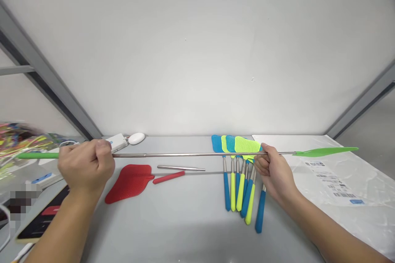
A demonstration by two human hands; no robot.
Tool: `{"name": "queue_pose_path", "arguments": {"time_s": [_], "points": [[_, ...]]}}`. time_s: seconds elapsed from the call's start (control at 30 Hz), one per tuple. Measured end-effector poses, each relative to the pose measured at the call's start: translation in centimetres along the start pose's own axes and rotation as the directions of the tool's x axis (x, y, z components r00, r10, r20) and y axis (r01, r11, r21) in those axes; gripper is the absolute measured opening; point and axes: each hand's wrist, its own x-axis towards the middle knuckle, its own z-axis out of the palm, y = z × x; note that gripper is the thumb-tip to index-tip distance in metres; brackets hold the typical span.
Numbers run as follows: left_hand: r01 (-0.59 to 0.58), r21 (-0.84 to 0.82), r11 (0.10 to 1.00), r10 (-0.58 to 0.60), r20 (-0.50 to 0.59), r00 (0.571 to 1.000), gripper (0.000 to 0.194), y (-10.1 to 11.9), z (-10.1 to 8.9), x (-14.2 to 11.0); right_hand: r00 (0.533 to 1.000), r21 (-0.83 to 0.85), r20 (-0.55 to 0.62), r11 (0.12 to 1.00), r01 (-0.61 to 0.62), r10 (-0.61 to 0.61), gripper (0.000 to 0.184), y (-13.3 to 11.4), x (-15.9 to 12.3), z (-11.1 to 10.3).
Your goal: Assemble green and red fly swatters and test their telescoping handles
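You have a long green swatter [191,155] stretched level across the counter [185,226], its steel shaft running from 9 o'clock to 3 o'clock. Your left hand [86,166] is closed around the shaft near the green handle [37,155], and your right hand [274,174] has its fingers curled around the shaft near the green head [324,152]. The step in hand looks like handling this fully extended swatter, and your next move calls for keeping both grips steady, since the head end passes just above the swatter bundle [240,181] at 12 o'clock. A red head [128,183], a red handle [168,177] and a steel tube [181,168] lie apart at 10 o'clock. A label sheet [333,181] lies at 2 o'clock.
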Motion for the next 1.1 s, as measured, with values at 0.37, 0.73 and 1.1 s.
{"name": "queue_pose_path", "arguments": {"time_s": [0.37, 0.73, 1.1], "points": [[-0.262, -0.335, 0.905, 0.338, 0.193, 0.921, 0.021, 9.9, -0.3, -1.5, 0.989, -0.21, 0.135, 0.974, 0.085, -0.057, 0.049, 1.4, -1.4, 0.8], [-0.19, -0.378, 0.906, 0.321, 0.321, 0.891, 0.025, 6.9, 0.9, -0.5, 0.988, -0.022, -0.075, 0.991, 0.131, -0.132, 0.052, -1.0, 0.7, -1.0], [-0.394, -0.5, 0.771, 0.507, 0.108, 0.855, 0.031, 11.1, -0.2, -2.1, 0.983, -0.368, 0.142, 0.915, 0.165, -0.12, 0.051, 0.5, -1.1, -0.1]]}}
